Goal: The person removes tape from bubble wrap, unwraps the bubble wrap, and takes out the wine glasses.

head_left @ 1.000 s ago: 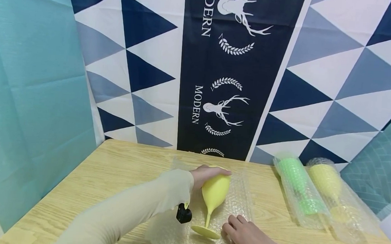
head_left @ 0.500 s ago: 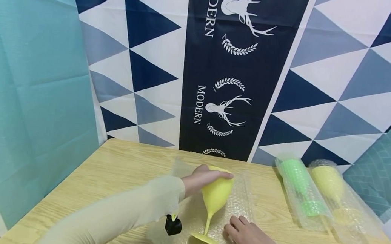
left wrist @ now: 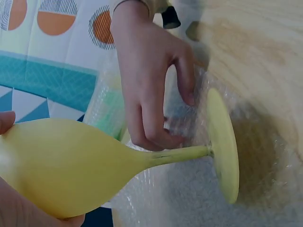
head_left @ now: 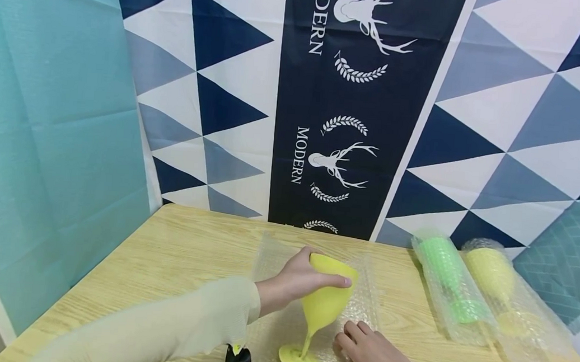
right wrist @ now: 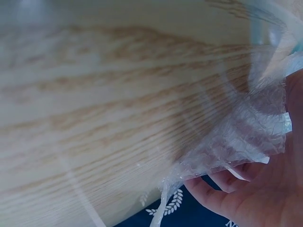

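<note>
A yellow goblet (head_left: 324, 307) leans over a sheet of bubble wrap (head_left: 364, 298). My left hand (head_left: 297, 277) grips its bowl near the rim, the thumb lying across the near side. In the left wrist view the goblet's stem and round foot (left wrist: 222, 146) show; whether the foot touches the wrap, I cannot tell. Beside the foot, my right hand (head_left: 383, 358) holds the wrap's right part with bent fingers. The right wrist view shows crumpled wrap (right wrist: 236, 137) raised against its fingers (right wrist: 206, 194); part of that hand lies out of frame.
On the table's right side lie a green goblet (head_left: 441, 261) and another yellow goblet (head_left: 490, 273), each rolled in bubble wrap. The wooden table (head_left: 199, 247) ends at a patterned cloth (head_left: 231, 160) behind. A teal cloth (head_left: 59, 159) hangs at the left.
The left hand has shifted the goblet's bowl nearer and to the right, tilting it more, so its foot shows more of its upper face. The right hand stays almost still.
</note>
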A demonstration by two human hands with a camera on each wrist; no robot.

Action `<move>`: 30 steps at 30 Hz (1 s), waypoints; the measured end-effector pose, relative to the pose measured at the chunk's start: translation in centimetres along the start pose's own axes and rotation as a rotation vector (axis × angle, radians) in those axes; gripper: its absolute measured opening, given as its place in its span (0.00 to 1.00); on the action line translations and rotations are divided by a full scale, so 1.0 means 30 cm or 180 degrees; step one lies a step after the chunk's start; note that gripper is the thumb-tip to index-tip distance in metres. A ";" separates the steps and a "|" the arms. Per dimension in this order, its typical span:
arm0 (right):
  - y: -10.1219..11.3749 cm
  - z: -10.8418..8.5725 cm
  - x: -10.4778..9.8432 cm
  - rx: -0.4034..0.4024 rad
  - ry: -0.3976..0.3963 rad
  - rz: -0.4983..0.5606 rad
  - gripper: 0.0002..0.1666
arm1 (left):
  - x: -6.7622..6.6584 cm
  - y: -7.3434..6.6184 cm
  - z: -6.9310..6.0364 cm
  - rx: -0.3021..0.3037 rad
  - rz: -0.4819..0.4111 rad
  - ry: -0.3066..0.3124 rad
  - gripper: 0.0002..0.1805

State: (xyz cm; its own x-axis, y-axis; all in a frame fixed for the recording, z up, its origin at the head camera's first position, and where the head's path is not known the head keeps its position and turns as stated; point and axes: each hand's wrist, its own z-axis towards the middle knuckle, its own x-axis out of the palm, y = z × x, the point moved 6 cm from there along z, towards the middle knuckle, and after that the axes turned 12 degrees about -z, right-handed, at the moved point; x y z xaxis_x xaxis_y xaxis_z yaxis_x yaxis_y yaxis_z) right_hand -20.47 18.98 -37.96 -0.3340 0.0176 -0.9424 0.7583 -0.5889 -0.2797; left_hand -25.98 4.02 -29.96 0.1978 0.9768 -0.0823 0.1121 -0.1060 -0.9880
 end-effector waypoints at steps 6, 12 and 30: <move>0.004 -0.002 0.002 -0.0005 0.0018 -0.0008 0.19 | -0.015 -0.009 -0.044 0.0063 -0.0051 0.0139 0.39; 0.002 0.001 0.002 0.0063 0.0196 0.0069 0.17 | -0.028 -0.014 -0.078 0.0155 -0.0108 0.0314 0.38; -0.001 -0.016 0.001 0.0135 -0.0004 0.0033 0.33 | -0.015 -0.025 -0.157 0.0468 -0.0271 0.1800 0.39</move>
State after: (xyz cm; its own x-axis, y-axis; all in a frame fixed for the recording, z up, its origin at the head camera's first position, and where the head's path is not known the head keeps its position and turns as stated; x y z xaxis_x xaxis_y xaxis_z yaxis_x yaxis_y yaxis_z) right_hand -20.23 19.39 -38.08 -0.3270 0.0104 -0.9450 0.7373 -0.6227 -0.2620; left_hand -21.58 2.79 -28.58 0.6869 0.7256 0.0407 0.0222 0.0349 -0.9991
